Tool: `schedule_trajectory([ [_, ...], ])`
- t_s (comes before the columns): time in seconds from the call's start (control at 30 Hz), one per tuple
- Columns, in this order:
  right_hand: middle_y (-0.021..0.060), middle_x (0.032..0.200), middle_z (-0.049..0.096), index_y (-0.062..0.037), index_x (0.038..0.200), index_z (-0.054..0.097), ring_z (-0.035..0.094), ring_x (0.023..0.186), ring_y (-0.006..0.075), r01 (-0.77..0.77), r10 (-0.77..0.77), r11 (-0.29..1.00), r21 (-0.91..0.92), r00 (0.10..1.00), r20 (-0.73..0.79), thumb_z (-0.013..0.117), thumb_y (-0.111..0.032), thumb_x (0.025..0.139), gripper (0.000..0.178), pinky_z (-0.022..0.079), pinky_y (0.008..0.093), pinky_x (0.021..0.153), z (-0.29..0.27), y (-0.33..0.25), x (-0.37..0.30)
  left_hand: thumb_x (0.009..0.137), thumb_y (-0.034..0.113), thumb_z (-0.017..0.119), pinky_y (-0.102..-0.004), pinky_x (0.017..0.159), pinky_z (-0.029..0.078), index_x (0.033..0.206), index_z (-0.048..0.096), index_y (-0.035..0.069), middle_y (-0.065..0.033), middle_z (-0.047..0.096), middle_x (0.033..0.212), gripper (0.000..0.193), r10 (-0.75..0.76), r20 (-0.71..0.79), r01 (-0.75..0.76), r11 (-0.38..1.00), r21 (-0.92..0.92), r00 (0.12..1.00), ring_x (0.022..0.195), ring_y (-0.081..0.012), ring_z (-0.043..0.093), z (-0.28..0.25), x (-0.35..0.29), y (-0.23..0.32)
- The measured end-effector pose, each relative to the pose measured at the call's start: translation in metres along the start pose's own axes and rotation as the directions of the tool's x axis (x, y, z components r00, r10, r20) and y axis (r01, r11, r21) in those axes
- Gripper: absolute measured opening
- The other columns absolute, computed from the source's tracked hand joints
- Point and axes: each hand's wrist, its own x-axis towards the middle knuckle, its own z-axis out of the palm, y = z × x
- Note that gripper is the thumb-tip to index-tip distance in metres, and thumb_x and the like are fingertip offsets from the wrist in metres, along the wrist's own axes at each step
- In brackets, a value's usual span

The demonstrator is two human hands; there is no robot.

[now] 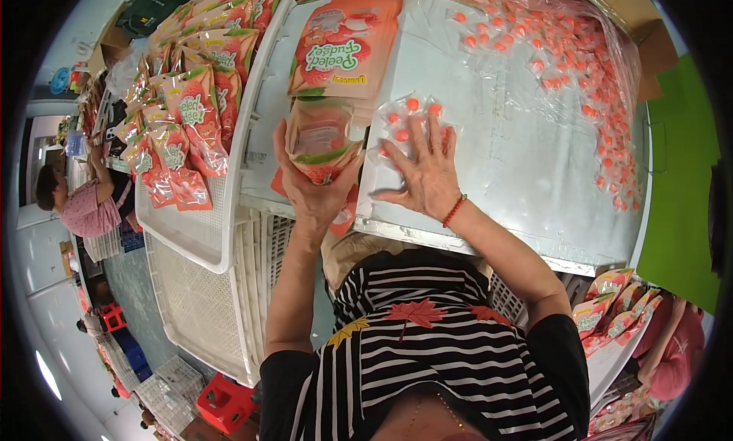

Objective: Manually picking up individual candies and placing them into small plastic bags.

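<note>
My left hand (313,197) is wrapped round an open pink pouch (322,168), whose mouth gapes toward me at the table's near edge. Its clear panel shows a pale inside; whether anything lies in it I cannot tell. On the metal tabletop (519,151), my right hand (429,172) rests palm down with fingers spread over a small group of clear-wrapped red candies (401,135). Some candies stick out past the fingertips, and others may be hidden under the palm. Beyond the open pouch lies a stack of flat pink pouches (343,48). A larger spread of wrapped candies (592,109) covers the table's far right.
At left, a white plastic crate (183,231) holds many filled pouches (198,113), above more stacked crates (202,307). Clear plastic sheeting and a cardboard box (630,25) border the candy pile. Co-workers (92,200) are at left and lower right, near more pouches (615,311).
</note>
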Motion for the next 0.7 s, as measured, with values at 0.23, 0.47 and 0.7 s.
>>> schedule_trajectory([
  [0.23, 0.0166, 0.125, 0.046, -0.0145, 0.105, 0.063, 0.041, 0.113, 0.0378, 0.001, -0.020, 0.992, -0.130, 0.990, -0.143, 0.064, -0.041, 0.077, 0.039, 0.034, 0.0521, 0.089, 0.001, 0.027, 0.020, 0.059, 0.016, 0.086, -0.0367, 0.090, 0.045, 0.136, 0.023, -0.005, -0.0224, 0.045, 0.124, 0.102, -0.088, 0.027, 0.089, 0.995, -0.052, 0.996, 0.108, -0.0314, 0.053, 0.006, -0.006, 0.002],
  [0.47, 0.0100, 0.091, 0.059, -0.0089, 0.084, 0.062, 0.060, 0.072, 0.0242, 0.135, -0.153, 0.988, -0.075, 0.924, -0.349, 0.069, -0.018, 0.073, 0.015, 0.046, 0.0315, 0.057, -0.008, 0.056, 0.045, 0.054, 0.027, 0.085, -0.0466, 0.096, 0.036, 0.132, 0.034, 0.000, -0.0176, 0.049, 0.120, 0.097, 0.002, 0.119, -0.017, 0.991, 0.131, 0.993, 0.112, -0.0358, 0.046, 0.025, 0.003, 0.009],
  [0.7, -0.0028, 0.076, 0.055, -0.0059, 0.089, 0.057, 0.045, 0.059, 0.0055, 0.021, 0.657, 0.078, 0.997, 0.751, -0.067, 0.051, -0.019, 0.094, 0.015, 0.040, 0.0219, 0.054, -0.058, 0.033, 0.082, 0.059, 0.031, 0.082, -0.0463, 0.097, 0.034, 0.132, 0.032, -0.002, -0.0202, 0.048, 0.120, 0.095, 0.066, 0.285, -0.124, 0.974, 0.188, 0.956, 0.113, -0.0345, 0.046, 0.046, 0.010, 0.021],
])
